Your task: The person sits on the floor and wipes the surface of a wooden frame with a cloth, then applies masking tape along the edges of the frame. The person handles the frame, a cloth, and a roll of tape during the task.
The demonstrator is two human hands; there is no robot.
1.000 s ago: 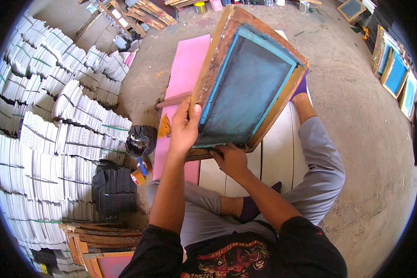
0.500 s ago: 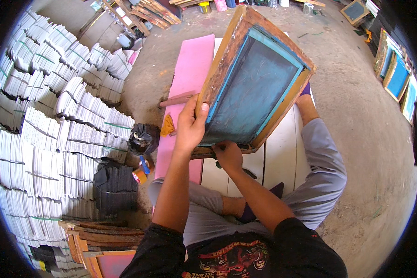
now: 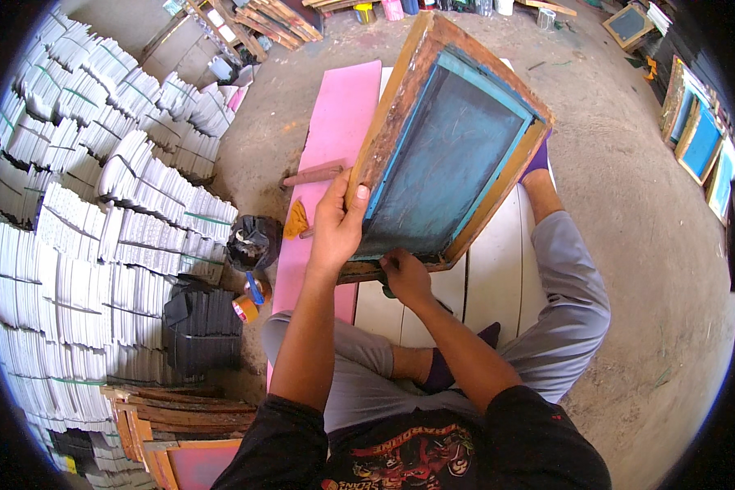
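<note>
The wooden frame [image 3: 443, 155], fitted with a blue-grey panel, is held up tilted above the white boards [image 3: 498, 245] and the right edge of the pink board [image 3: 339, 106]. The left hand [image 3: 340, 224] has a closed grip on the frame's left side, near its near-left corner, thumb on the front face. The right hand [image 3: 406, 276] is at the frame's near edge, fingers bent; whether its grip is closed on the frame cannot be told. A small dark green item [image 3: 386, 287] shows just below those fingers, its kind unclear. A wooden bar [image 3: 313, 175] and an orange cloth [image 3: 296, 220] lie on the pink board, left of the frame. Further left, a black bag [image 3: 255, 242] and a tape roll [image 3: 245, 309] rest on the floor [image 3: 637, 269], beside stacks of white paper [image 3: 73, 253]. Blue-panelled frames [image 3: 699, 140] stand at far right.
</note>
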